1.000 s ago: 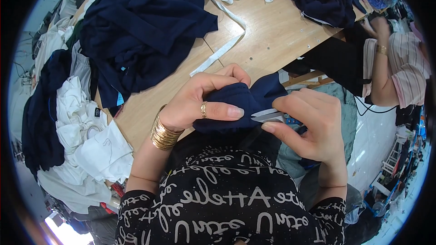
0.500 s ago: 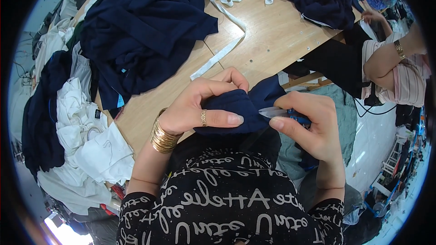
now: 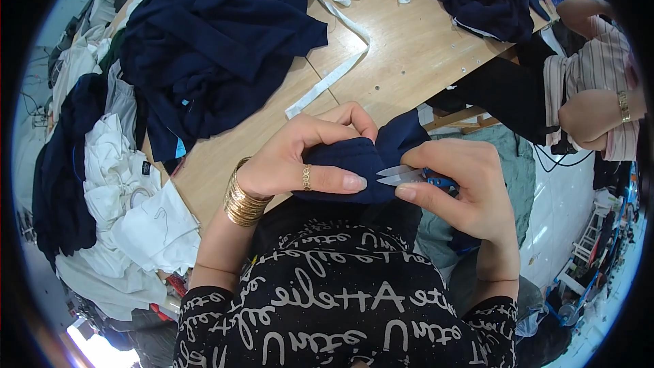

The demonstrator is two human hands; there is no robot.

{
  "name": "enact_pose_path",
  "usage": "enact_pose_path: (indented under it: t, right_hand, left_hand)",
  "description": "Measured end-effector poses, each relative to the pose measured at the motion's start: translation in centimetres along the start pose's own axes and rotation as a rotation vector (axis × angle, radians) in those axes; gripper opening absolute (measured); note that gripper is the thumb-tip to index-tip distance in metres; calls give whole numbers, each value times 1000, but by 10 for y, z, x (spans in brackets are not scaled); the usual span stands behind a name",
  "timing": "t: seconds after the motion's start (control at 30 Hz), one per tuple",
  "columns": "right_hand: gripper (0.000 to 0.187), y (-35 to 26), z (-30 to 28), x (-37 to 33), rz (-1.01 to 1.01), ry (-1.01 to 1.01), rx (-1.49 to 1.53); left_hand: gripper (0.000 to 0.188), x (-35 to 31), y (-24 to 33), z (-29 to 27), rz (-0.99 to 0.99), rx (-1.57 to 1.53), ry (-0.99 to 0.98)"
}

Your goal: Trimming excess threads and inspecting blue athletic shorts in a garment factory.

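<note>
A folded piece of navy fabric with stitched seams is pinched in my left hand, thumb lying over the front and the other fingers behind. Thread snips with blue handles are in my right hand, between thumb and fingers. Their two pointed blades stand apart, the tips at the fabric just right of my left thumb. Part of the snips' handle is hidden in my right palm. A loose end of the fabric rises behind the blades.
On the wooden table lie a large navy garment pile, a white tape and another navy heap. White cloths are piled at left. A person in a striped garment sits at right.
The snips' blades have spread wider and shifted slightly left against the fabric. My left hand has barely moved. The person at right has moved their arms.
</note>
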State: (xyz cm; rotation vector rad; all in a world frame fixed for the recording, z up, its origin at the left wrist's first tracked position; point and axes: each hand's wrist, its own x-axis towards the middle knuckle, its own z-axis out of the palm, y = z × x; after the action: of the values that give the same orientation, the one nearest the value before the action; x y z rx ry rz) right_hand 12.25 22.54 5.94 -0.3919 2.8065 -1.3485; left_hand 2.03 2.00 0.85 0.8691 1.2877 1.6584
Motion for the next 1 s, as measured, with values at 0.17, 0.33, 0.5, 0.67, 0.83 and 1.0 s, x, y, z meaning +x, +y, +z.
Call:
enact_pose_path:
  t: [0.17,0.33,0.5,0.67,0.83,1.0]
  right_hand:
    - [20,3,-3,1,-55,4,-147]
    - [45,9,-3,12,146,129,475]
    - [22,25,15,20,252,-85,469]
    - [9,13,-5,21,374,318,697]
    - [8,36,-34,11,351,544,1117]
    - [13,32,-47,10,388,642,1200]
  left_hand:
    - [27,-1,-4,0,7,-1,21]
    - [25,3,5,11,-14,107,95]
    - [15,-3,16,7,-30,289,255]
    - [29,-25,-30,1,-20,712,57]
    - [35,-48,-11,-30,-294,394,122]
    - [38,-64,34,-51,-223,285,301]
